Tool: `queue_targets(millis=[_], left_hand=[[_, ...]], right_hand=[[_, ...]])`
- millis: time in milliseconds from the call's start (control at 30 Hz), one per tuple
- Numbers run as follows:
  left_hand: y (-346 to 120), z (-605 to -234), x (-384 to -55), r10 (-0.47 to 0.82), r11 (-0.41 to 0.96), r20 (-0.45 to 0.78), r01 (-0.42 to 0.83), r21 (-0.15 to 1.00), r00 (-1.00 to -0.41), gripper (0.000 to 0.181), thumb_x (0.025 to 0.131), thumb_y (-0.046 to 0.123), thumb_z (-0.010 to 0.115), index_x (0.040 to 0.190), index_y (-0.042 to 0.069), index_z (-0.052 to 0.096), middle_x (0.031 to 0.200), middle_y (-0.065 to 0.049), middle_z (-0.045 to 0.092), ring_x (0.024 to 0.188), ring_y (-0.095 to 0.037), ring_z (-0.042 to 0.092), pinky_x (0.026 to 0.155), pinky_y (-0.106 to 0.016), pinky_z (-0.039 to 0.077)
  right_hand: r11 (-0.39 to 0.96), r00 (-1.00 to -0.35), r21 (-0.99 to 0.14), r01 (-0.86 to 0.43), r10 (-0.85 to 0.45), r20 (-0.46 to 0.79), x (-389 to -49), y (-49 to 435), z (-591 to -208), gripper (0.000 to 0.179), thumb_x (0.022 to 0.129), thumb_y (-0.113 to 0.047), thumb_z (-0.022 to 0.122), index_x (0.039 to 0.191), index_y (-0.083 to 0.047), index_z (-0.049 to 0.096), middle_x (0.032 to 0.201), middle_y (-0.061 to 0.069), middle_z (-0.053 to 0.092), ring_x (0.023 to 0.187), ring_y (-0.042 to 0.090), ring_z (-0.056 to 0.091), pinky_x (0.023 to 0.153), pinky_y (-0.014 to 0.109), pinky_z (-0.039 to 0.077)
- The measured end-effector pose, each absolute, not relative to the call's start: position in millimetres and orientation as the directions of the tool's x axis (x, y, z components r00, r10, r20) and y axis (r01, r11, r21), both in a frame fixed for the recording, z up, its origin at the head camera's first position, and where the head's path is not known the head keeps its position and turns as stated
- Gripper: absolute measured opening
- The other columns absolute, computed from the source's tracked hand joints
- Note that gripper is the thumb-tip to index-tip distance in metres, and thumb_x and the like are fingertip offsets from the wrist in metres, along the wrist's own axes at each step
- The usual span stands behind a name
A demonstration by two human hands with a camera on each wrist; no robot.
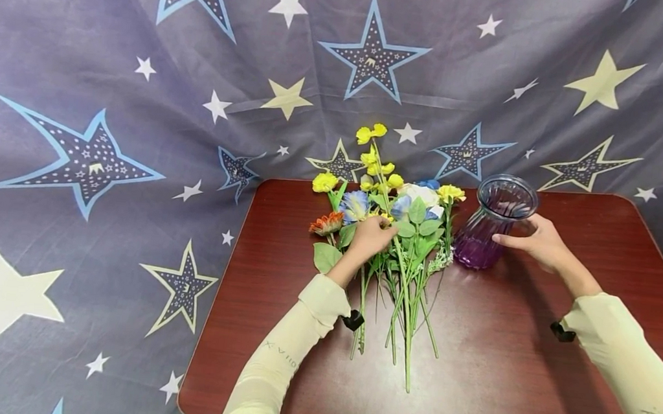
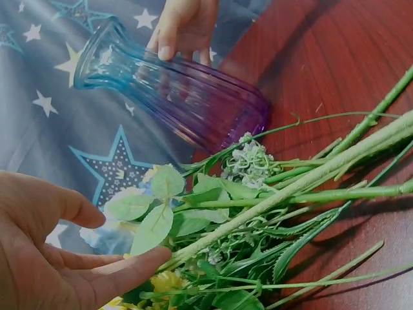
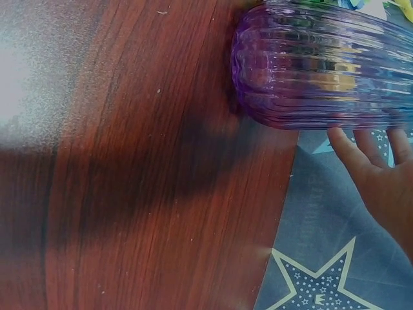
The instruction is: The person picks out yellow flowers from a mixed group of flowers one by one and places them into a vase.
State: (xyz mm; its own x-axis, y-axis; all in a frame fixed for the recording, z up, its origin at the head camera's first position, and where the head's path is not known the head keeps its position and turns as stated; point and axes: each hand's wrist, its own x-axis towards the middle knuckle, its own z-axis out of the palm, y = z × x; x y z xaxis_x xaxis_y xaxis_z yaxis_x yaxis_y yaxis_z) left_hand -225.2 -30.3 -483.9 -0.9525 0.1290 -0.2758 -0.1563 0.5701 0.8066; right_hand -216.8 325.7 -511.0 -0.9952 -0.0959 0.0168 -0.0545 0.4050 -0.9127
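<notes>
My left hand (image 1: 371,235) is over a bunch of flowers, its fingertips pinching a thick green stem (image 2: 284,187) topped with yellow blooms (image 1: 377,165). Around it lie more flowers: an orange bloom (image 1: 327,223), a blue one (image 1: 355,205), a white one (image 1: 420,193) and green leaves (image 1: 416,227). To the right, my right hand (image 1: 541,244) holds a ribbed glass vase (image 1: 484,235) near its neck, thumb on the near side. The vase is purple at the base and bluish at the flared rim. In the left wrist view, nothing shows inside the vase (image 2: 193,97).
The reddish-brown wooden table (image 1: 488,369) has rounded corners. Loose green stems (image 1: 408,343) spread across it toward the front. Behind hangs a grey-blue cloth (image 1: 326,128) with a star pattern, close to the table's far edge.
</notes>
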Motion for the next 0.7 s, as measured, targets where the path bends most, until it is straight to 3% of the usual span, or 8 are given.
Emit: queue_targets(millis=[100, 200, 333, 533, 700], left_hand=[[-29.7, -484.6, -224.0, 0.113, 0.495, -0.335, -0.239, 0.835, -0.935, 0.030, 0.103, 0.021, 0.058, 0.121, 0.000, 0.069, 0.069, -0.014, 0.066, 0.073, -0.036, 0.071, 0.074, -0.044, 0.064], [-28.1, -484.3, -223.8, 0.100, 0.453, -0.410, -0.325, 0.830, -0.907, 0.031, 0.103, 0.019, 0.057, 0.122, -0.003, 0.068, 0.089, -0.023, 0.073, 0.092, -0.040, 0.074, 0.087, -0.050, 0.063], [-25.9, -486.8, -225.6, 0.091, 0.445, -0.484, -0.399, 0.802, -0.870, 0.033, 0.103, 0.017, 0.058, 0.126, -0.004, 0.066, 0.103, -0.027, 0.073, 0.084, -0.035, 0.075, 0.090, -0.048, 0.062], [-25.3, -488.7, -227.8, 0.083, 0.478, -0.535, -0.438, 0.761, -0.840, 0.031, 0.099, 0.012, 0.060, 0.116, -0.012, 0.069, 0.100, -0.027, 0.073, 0.056, -0.017, 0.062, 0.092, -0.049, 0.061], [-23.0, -491.3, -227.7, 0.082, 0.480, -0.554, -0.454, 0.751, -0.829, 0.032, 0.100, 0.011, 0.059, 0.121, -0.013, 0.065, 0.108, -0.030, 0.072, 0.052, -0.016, 0.059, 0.093, -0.050, 0.060]], right_hand=[[0.398, -0.995, -0.916, -0.056, -0.095, 0.019, -216.2, 325.1, -510.9, 0.065, 0.083, -0.004, 0.084, 0.140, 0.003, 0.054, 0.106, -0.036, 0.061, 0.105, -0.013, 0.056, 0.090, 0.009, 0.048], [0.383, -0.995, -0.921, -0.066, -0.097, 0.031, -216.1, 324.1, -511.0, 0.064, 0.082, -0.003, 0.084, 0.139, 0.005, 0.054, 0.106, -0.036, 0.062, 0.105, -0.012, 0.056, 0.090, 0.009, 0.047], [0.368, -0.994, -0.927, -0.077, -0.100, 0.043, -216.6, 323.1, -510.7, 0.064, 0.082, -0.001, 0.083, 0.138, 0.006, 0.054, 0.105, -0.035, 0.063, 0.104, -0.011, 0.057, 0.088, 0.009, 0.049], [0.379, -0.995, -0.923, -0.066, -0.095, 0.032, -217.1, 324.3, -511.6, 0.063, 0.082, -0.002, 0.084, 0.138, 0.004, 0.055, 0.105, -0.035, 0.062, 0.103, -0.012, 0.057, 0.085, 0.007, 0.049], [0.389, -0.996, -0.919, -0.065, -0.087, 0.033, -216.1, 325.6, -513.1, 0.059, 0.081, -0.004, 0.085, 0.134, -0.001, 0.059, 0.104, -0.035, 0.062, 0.103, -0.012, 0.057, 0.084, 0.005, 0.047]])
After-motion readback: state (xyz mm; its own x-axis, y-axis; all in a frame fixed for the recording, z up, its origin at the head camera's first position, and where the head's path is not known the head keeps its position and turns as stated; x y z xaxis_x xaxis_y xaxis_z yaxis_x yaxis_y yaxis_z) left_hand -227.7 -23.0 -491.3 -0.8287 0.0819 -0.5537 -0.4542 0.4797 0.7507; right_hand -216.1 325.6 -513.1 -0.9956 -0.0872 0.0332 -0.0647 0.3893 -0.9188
